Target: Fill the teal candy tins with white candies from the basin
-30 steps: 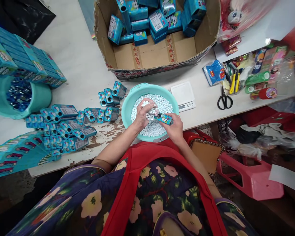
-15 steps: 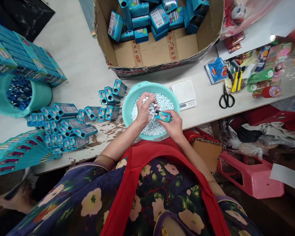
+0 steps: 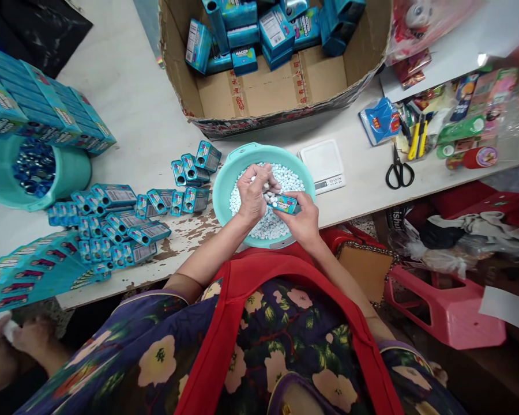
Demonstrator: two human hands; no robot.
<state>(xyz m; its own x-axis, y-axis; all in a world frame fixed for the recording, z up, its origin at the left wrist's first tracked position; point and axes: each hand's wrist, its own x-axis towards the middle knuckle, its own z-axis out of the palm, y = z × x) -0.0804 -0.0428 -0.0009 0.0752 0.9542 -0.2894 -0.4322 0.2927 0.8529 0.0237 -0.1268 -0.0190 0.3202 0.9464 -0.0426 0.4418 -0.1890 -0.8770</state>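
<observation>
A turquoise basin (image 3: 225, 155) in front of me holds many small white candies (image 3: 290, 178). My right hand (image 3: 303, 218) grips a small blue candy tin (image 3: 284, 204) over the basin, its open end turned to the left. My left hand (image 3: 252, 195) is curled above the candies, close to that end, with white candies in its fingers. Some candies show right at the tin's mouth. To the left on the table, several similar tins (image 3: 195, 199) lie with their round holes facing me.
A cardboard box (image 3: 259, 124) with more blue tins stands behind the basin. To its right lie a white scale (image 3: 322, 161), black scissors (image 3: 399, 174) and yellow cutters (image 3: 417, 140). A turquoise bucket (image 3: 75, 173) of blue caps stands left. Another person's hands (image 3: 30, 337) show lower left.
Both hands stay over the basin, with the tin tilted slightly differently and candies now at its mouth. The view has shifted slightly. The other person's hands have moved, with something white there.
</observation>
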